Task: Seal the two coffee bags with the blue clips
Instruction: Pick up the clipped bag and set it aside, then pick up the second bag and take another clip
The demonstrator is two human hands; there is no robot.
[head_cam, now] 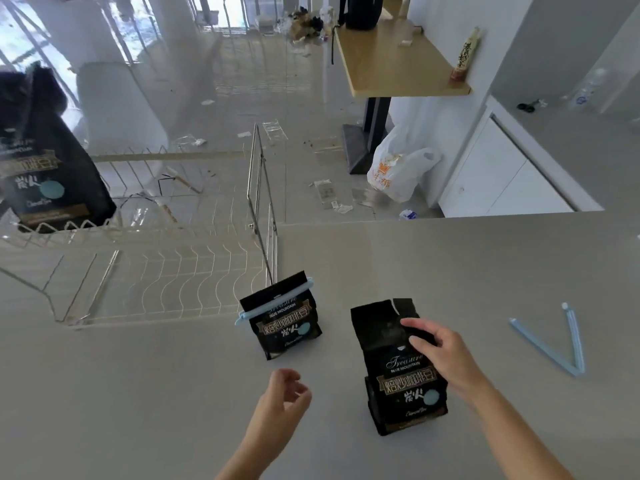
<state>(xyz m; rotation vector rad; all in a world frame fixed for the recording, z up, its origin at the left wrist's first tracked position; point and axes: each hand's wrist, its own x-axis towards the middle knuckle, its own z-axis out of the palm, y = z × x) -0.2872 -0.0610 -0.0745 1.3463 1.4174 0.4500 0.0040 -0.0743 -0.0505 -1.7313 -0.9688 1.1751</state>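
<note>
Two black coffee bags stand on the grey counter (485,271). The smaller-looking far bag (287,327) has a blue clip (273,301) clamped across its folded top. The near bag (405,382) stands upright with its top torn open and unclipped. My right hand (436,348) rests on the upper front of the near bag, fingers touching it. My left hand (287,393) hovers empty to the left of that bag, fingers loosely curled and apart. A second blue clip (561,344) lies spread open in a V on the counter to the right.
A wire dish rack (156,271) sits at the left of the counter, with a third coffee bag (48,174) standing in its far left part. Beyond the counter edge are a littered floor, a white plastic bag (398,174) and a wooden desk (398,60).
</note>
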